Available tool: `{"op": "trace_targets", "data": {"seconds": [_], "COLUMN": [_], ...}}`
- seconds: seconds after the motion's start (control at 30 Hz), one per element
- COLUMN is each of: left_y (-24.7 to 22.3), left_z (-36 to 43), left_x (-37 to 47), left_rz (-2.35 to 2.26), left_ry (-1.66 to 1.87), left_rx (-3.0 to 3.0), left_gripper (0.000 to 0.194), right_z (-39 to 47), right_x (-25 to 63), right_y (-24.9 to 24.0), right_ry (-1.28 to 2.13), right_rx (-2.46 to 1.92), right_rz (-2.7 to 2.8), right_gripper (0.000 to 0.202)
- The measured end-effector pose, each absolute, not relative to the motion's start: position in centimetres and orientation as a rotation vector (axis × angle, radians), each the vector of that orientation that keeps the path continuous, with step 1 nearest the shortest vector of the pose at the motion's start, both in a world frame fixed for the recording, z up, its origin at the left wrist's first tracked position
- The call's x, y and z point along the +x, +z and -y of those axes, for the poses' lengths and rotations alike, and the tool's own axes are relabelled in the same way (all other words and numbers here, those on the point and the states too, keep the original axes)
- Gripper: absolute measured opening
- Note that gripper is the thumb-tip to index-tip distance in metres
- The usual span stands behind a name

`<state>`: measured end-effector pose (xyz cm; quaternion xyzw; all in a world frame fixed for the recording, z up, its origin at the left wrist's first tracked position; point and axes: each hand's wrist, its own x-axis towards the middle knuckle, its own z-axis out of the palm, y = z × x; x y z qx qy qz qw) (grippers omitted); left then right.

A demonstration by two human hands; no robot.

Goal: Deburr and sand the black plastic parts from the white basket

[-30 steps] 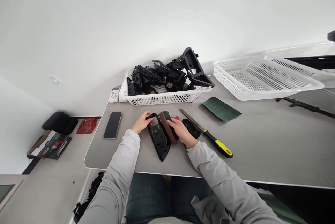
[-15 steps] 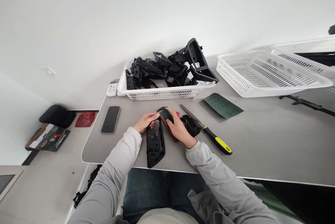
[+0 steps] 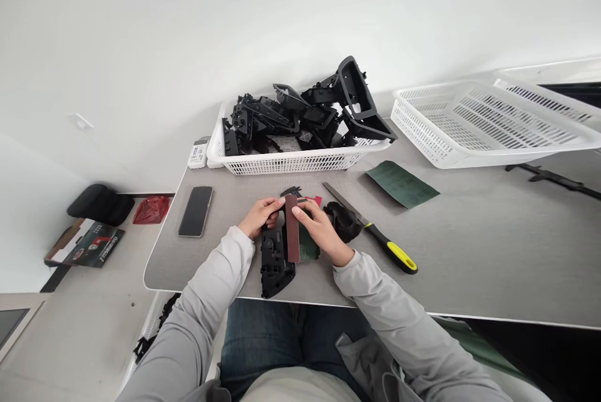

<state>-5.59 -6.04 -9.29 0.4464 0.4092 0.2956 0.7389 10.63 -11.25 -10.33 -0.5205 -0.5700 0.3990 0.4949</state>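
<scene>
The black plastic part (image 3: pixel 273 264) was held close to the front edge of the table (image 3: pixel 469 252), toward its left corner, and the brown-and-green sheet (image 3: pixel 292 236) had just been turned so its brown strip faced up over the part's right side, which I judged a fresh placing against that side. The left hand (image 3: pixel 261 216) was closed on the part's upper end; the right hand (image 3: pixel 325 234) pinched the sheet, thumb on the strip, its other fingers partly hidden.
</scene>
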Motion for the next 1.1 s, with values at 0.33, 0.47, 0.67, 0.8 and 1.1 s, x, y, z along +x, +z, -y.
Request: {"op": "trace_targets", "data": {"seconds": [0.33,0.47,0.67,0.8,1.1], "left_y": [-8.6,-8.6,-8.4,-8.4,-8.8], "left_z": [6.3,6.7,7.0,7.0,7.0], "left_x": [-5.9,-5.3,-4.7,-4.7,-4.4], "left_rz": [-0.923,-1.000,-0.983,-0.923,-0.993], "left_ry": [0.499,0.455,0.473,0.445,0.483], "left_rx": [0.996,1.074,1.038,1.031,0.971], "left_gripper": [0.038,0.037,0.038,0.036,0.033], "right_z": [11.2,11.4,11.1,11.0,11.1], "right_x": [11.4,11.1,11.3,11.5,11.5], "right_y": [-8.5,-8.4,-8.4,-8.6,-8.7], "right_ry": [1.447,1.472,1.479,1.492,1.439], "right_rx": [-1.293,-1.312,-1.313,-1.334,-1.358], "right_rz": [0.894,0.877,0.817,0.853,0.912], "right_gripper": [0.018,0.023,0.034,0.034,0.035]}}
